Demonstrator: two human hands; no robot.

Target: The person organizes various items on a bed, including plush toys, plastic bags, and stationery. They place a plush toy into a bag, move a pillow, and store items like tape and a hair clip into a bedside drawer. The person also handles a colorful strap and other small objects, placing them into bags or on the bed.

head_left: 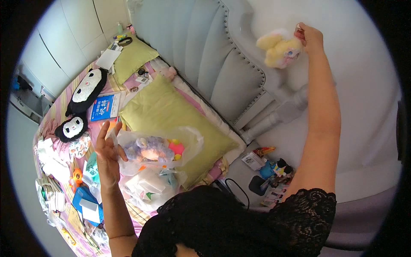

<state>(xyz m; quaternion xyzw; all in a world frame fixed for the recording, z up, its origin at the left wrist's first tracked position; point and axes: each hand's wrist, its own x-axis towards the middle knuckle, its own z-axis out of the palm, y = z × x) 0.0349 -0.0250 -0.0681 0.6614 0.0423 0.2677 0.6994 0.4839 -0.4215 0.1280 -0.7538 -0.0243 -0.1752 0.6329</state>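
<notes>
My right hand [313, 37] is raised at the upper right. Its fingers pinch a small reddish strap, and from it hangs a pale yellow plush toy [280, 52] with long fluffy ears. At the left, over the bed, my left hand [108, 156] holds the side of a clear plastic bag [190, 143], its thumb against the film and some fingers stretched up. Inside the bag lie a purple plush toy [147, 147] and a small red and yellow item [176, 148]. Another see-through bag [150, 186] with white contents rests just below.
A green pillow [167, 109] lies against the grey padded headboard [188, 47]. Black and white plush toys [86, 89], a blue book [105, 107] and stacked books [54, 197] cover the bed's left side. Small toys and boxes crowd a bedside table [239, 188].
</notes>
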